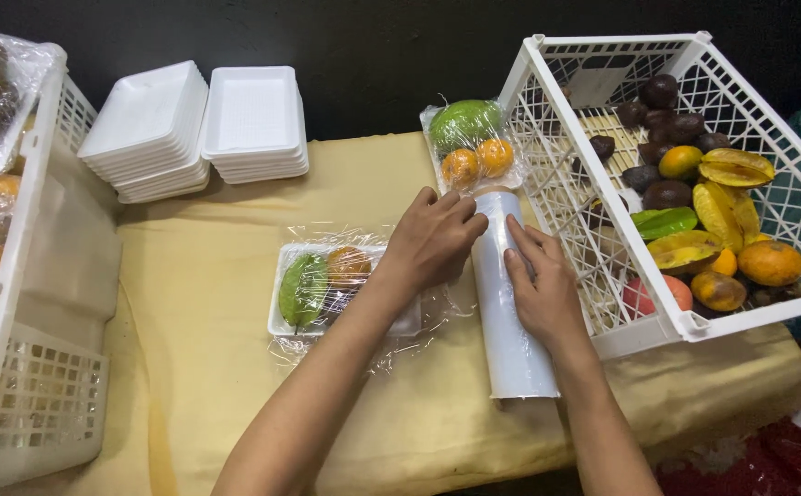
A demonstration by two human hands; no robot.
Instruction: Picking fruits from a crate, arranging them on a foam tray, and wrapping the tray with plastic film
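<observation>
Both hands, left (pixel 432 241), right (pixel 543 292), on cling-film roll (pixel 509 321); wrapped fruit tray (pixel 331 287) beside.

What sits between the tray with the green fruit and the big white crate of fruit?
The head view shows the roll of cling film, lying on the yellow cloth, with both hands on it.

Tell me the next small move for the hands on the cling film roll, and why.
Probably pull the cling film roll rightward, away from the fruit tray. Both the left hand and the right hand rest on the roll, and loose film already drapes the tray, wrinkled around its edges, so drawing it taut seems the natural step.
</observation>
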